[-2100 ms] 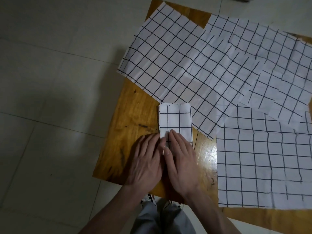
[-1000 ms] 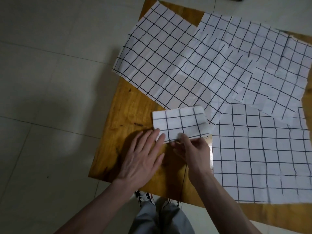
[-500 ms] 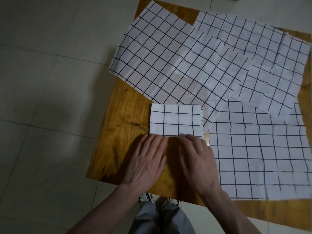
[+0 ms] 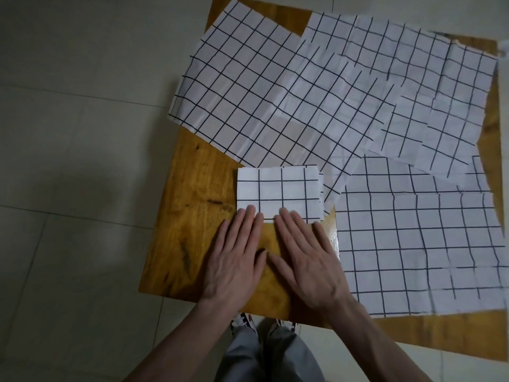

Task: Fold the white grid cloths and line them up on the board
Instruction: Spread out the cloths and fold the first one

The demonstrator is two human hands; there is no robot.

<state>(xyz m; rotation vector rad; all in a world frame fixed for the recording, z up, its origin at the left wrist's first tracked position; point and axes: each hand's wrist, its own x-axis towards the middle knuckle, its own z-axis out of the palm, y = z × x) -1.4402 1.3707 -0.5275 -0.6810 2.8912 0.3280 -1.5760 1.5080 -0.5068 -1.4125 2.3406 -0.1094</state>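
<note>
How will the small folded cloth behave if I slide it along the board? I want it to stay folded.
The folded cloth looks thin and limp, so it would probably sag if lifted by one edge. On the glossy board it should slide easily. Its layers show loose at the right edge, so pushing there may fan them open.

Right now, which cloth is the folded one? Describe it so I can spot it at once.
Find the wooden board on the tiled floor; its far and right parts are covered by large, flat grid cloths. On the bare wood nearest the person lies the folded cloth, with the fingertips of both flat hands on its near edge. It alone is a small, neat rectangle; the others lie spread open.
</note>
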